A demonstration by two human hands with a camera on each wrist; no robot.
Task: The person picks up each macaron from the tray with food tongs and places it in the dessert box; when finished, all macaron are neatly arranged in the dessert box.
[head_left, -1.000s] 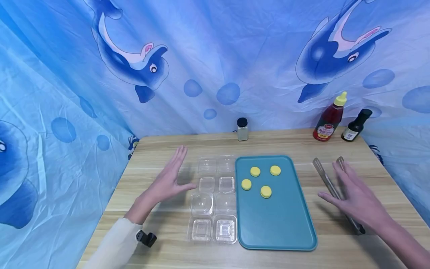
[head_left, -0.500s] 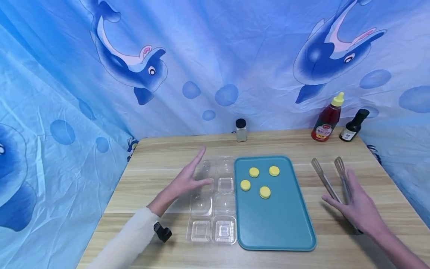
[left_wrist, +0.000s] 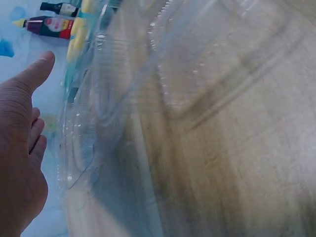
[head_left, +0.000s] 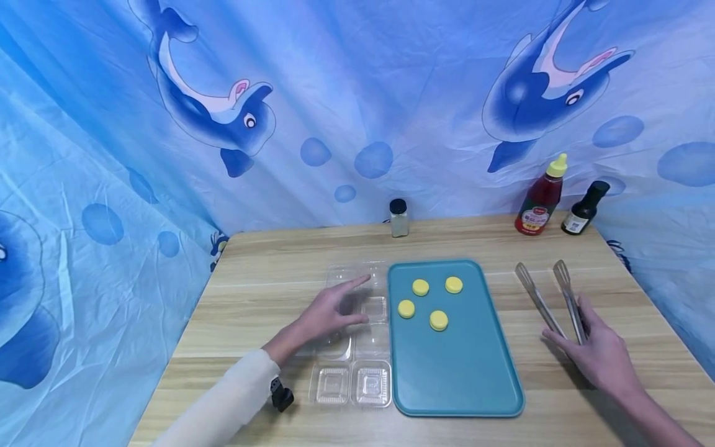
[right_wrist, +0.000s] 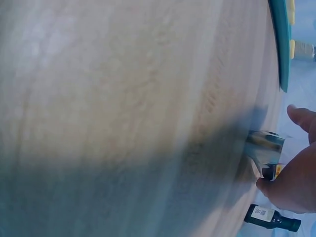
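Observation:
My left hand (head_left: 326, 315) hovers over a double row of clear plastic containers (head_left: 371, 382), index finger and thumb stretched toward the tray. In the left wrist view the thumb and fingers of this left hand (left_wrist: 22, 133) are spread apart, with the transparent container walls (left_wrist: 98, 94) beside them. Metal tongs (head_left: 572, 304) lie on the table with their arms apart. Over their handle end is my right hand (head_left: 606, 360), thumb and fingers parted around it without closing; the palm hides that end. Several yellow macaron-like rounds (head_left: 438, 320) lie on a teal tray (head_left: 458, 379) between the hands.
A small black-capped shaker jar (head_left: 399, 218) stands at the table's back edge. At the back right are a red sauce bottle (head_left: 540, 202) with a yellow tip and a dark bottle (head_left: 583, 211). A blue dolphin-print curtain (head_left: 335, 93) hangs behind and beside the wooden table (head_left: 251, 279).
My left hand has moved right and lowered from the table's left side to over the containers. My right hand has drawn back along the tongs toward their handle end, uncovering more of them.

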